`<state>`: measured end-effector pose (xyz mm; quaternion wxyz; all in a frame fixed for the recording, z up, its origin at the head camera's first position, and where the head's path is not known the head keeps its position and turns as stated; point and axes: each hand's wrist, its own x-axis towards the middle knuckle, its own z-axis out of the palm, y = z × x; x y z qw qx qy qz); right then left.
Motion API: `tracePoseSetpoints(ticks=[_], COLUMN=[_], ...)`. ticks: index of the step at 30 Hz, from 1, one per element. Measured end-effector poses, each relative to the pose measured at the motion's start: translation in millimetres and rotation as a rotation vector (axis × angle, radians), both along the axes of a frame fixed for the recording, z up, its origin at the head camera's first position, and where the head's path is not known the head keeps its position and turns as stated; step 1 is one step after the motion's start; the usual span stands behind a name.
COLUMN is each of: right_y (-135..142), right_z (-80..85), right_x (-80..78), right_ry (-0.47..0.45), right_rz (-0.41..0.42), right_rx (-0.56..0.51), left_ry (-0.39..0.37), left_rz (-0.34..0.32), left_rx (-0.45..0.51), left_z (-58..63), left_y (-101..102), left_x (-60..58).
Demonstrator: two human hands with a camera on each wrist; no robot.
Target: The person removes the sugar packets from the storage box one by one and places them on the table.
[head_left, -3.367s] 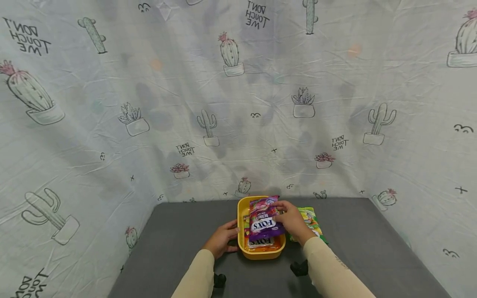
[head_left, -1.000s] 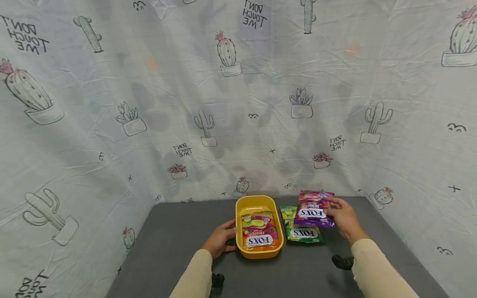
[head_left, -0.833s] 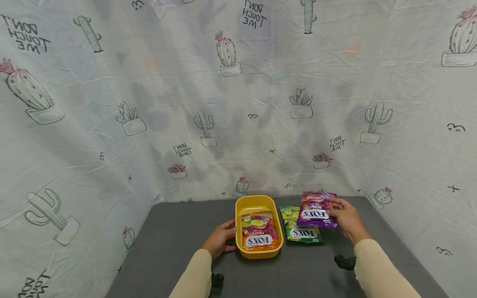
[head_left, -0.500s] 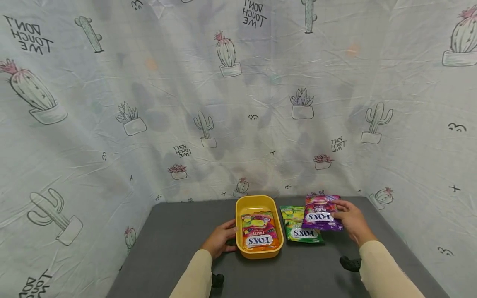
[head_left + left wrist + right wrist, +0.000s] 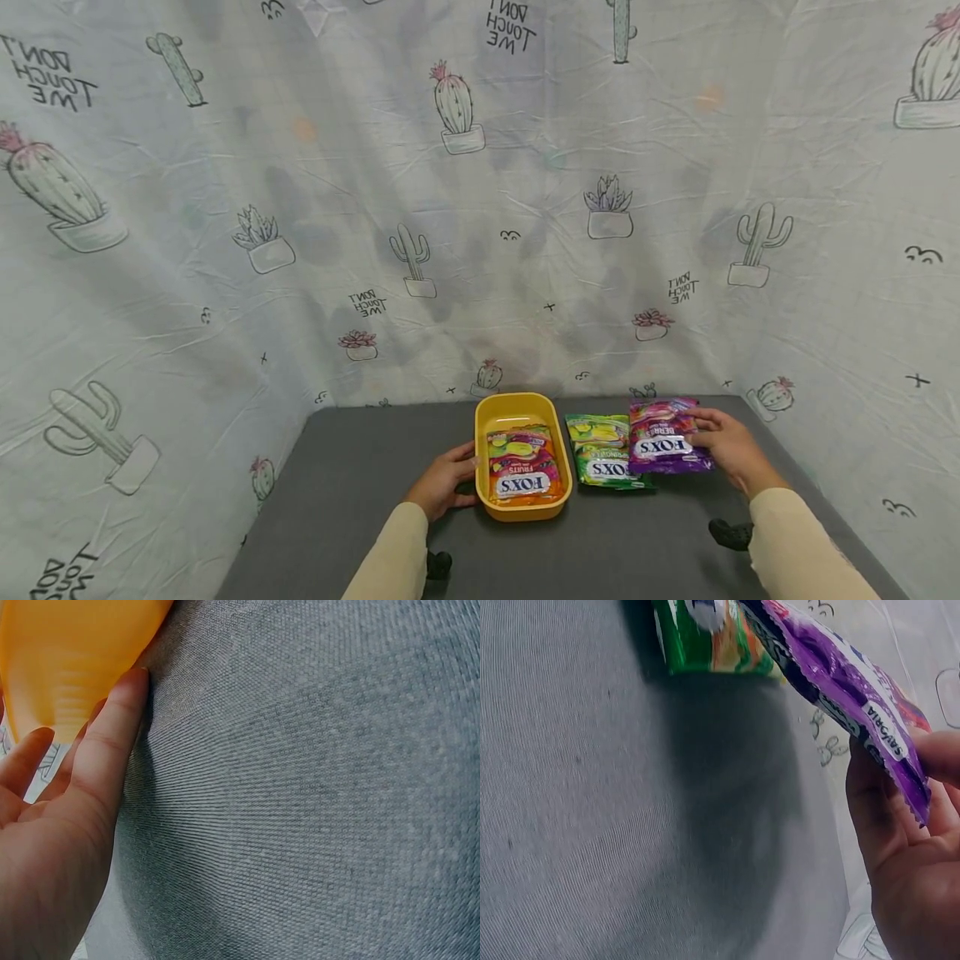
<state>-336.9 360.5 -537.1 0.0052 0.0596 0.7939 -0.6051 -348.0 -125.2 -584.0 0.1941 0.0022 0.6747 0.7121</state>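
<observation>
My right hand (image 5: 729, 446) pinches a purple FOX'S Berries candy bag (image 5: 666, 437) by its right side, thumb on the front. In the right wrist view the purple bag (image 5: 855, 697) is held off the grey surface, a shadow beneath it. It overlaps the right edge of a green FOX'S candy bag (image 5: 603, 454) lying flat. Straight fingers of my left hand (image 5: 444, 481) touch the left wall of a yellow plastic box (image 5: 517, 514); the left wrist view shows them against that wall (image 5: 82, 660). Inside the box lies an orange-red FOX'S Fruits candy bag (image 5: 522, 467).
A grey table (image 5: 360, 467) carries everything. Behind and beside it hangs a pale curtain (image 5: 480, 208) printed with cacti. Dark wrist-worn pieces (image 5: 729, 535) show under both cream sleeves.
My right hand has lifted the purple bag from the box and carried it right, past the green bag, lowering it lately. The left hand has stayed at the box.
</observation>
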Motion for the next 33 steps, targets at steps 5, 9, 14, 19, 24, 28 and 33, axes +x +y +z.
tracePoseSetpoints(ticks=[5, 9, 14, 19, 24, 28, 33], right_y=[9.9, 17.1, 22.9, 28.1, 33.2, 36.2, 42.0], right_z=[-3.0, -4.7, -4.4, -1.5, 3.9, 4.7, 0.9], right_x=[1.4, 2.2, 1.9, 1.1, -1.4, -5.4, -9.8], right_ry=[-0.015, -0.04, -0.076, -0.102, -0.117, -0.11, -0.103], right_rz=[0.053, 0.072, 0.082, 0.087, 0.126, 0.143, 0.126], right_rx=[-0.013, -0.06, -0.091, -0.053, -0.005, 0.064, 0.177], left_ry=[0.004, 0.009, 0.008, 0.008, 0.008, 0.015, 0.015], left_rz=[-0.002, -0.007, -0.001, -0.004, -0.013, -0.021, -0.025], left_rx=[-0.013, -0.009, -0.005, 0.001, 0.02, 0.027, 0.018], left_z=[-2.9, -4.0, -5.1, -4.6, -2.2, -0.3, 1.2], left_y=[-1.2, -1.5, -1.4, -1.1, -1.7, -1.9, -0.1], left_x=[-0.2, 1.3, 2.0, 1.7, 1.2, 1.3, 2.1])
